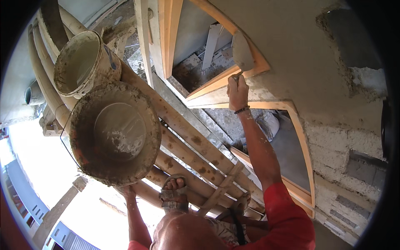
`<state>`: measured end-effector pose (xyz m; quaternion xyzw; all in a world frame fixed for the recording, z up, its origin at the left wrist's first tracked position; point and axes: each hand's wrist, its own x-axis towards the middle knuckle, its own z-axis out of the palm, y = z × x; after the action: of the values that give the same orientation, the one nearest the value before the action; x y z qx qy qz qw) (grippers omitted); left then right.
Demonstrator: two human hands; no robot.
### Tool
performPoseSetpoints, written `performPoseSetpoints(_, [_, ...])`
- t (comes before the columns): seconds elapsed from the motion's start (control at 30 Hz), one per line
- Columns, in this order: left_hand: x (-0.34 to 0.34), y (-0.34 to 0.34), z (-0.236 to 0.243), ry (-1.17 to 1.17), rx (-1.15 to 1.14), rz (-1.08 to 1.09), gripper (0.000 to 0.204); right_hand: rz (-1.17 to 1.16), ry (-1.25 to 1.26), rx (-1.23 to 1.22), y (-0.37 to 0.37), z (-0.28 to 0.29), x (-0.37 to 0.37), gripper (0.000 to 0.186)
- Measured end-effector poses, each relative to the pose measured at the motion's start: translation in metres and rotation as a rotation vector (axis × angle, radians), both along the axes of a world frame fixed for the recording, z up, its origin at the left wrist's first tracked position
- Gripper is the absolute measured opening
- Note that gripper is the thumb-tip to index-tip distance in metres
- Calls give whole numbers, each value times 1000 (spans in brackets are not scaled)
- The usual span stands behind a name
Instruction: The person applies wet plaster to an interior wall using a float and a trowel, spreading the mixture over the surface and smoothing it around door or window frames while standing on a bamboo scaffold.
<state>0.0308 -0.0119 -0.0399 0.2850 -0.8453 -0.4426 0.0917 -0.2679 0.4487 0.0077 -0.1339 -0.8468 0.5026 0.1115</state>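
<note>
My right hand (238,92), with a dark beaded bracelet at the wrist, is closed around the handle of a trowel (243,52). The grey, mortar-coated blade lies over the corner of a wooden frame (258,63), beside the grey plastered wall (287,46). At the lower edge of a mortar-crusted bucket (121,131), my left hand (127,191) grips it from below, its fingers mostly hidden by the rim. Wet grey residue coats the bucket's inside, and a wire handle hangs at its left.
Bamboo poles (193,139) form the platform under my sandalled foot (173,189), with gaps between them. A dirty white bucket (83,62) stands behind the crusted one. A second wooden frame (306,154) is set in the wall, near rough block masonry (346,146). A white sack (268,125) shows through it.
</note>
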Motion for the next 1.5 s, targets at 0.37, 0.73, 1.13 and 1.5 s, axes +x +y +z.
performPoseSetpoints(0.37, [3,1,1,-19,160,75,85,4,28,56,-15,-9,-2,23])
performPoseSetpoints(0.73, [25,-20,-24,-120,173,76,96,-19,-36,89,-24,-1,-13,27])
performPoseSetpoints(1.13, [55,-33,-61,-67,146,57,104,-14,54,-15,-19,3,-5,21])
performPoseSetpoints(1.5, [34,-22,-39,5,104,43,107,54,-8,50,-48,4,-54,27])
